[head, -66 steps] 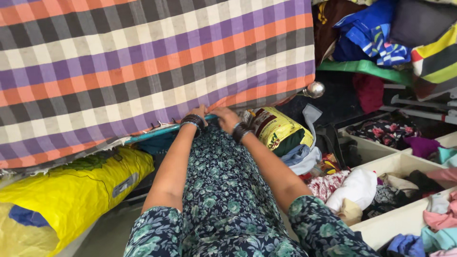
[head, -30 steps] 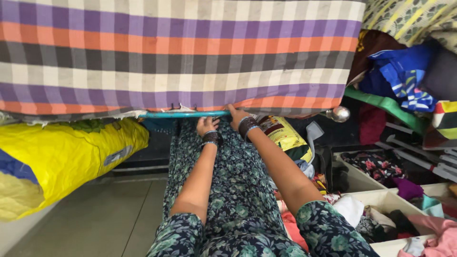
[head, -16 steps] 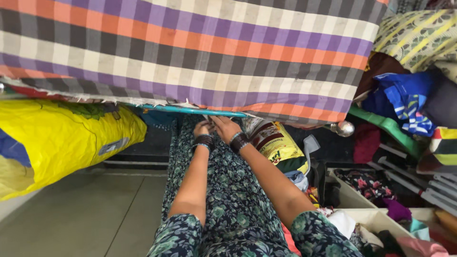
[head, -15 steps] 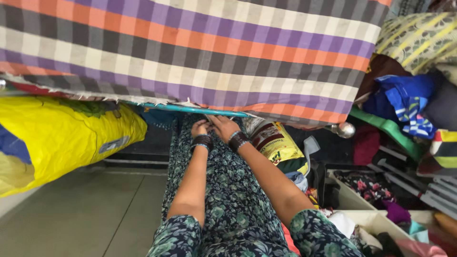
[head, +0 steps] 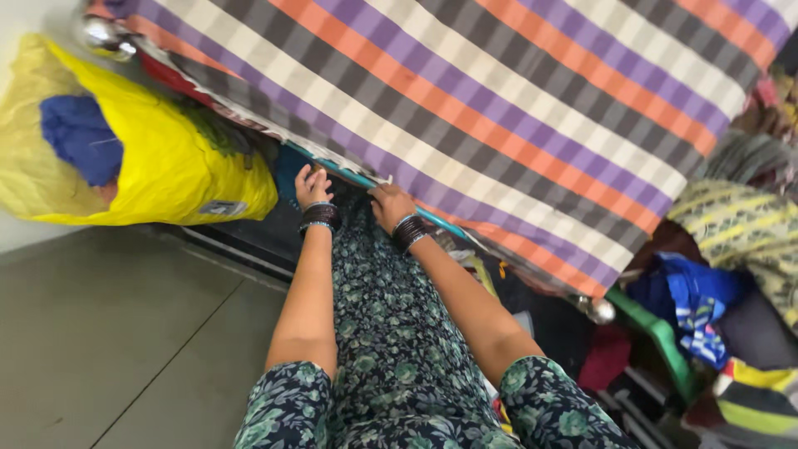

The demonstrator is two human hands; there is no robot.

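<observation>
A yellow sack (head: 158, 158) lies at far left. The left hand (head: 312, 186) rests on the teal rail (head: 349, 176), fingers curled over it. The right hand (head: 391, 205) grips the dark floral cloth (head: 391, 333) hanging from that rail, beneath the striped blanket (head: 515, 108).

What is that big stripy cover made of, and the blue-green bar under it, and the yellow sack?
The stripy cover looks like woven cotton cloth: matte, with a frayed edge. The blue-green bar seems to be painted metal; it is thin, smooth and a little shiny. The yellow sack looks like plastic, glossy and crinkled, possibly woven.
</observation>
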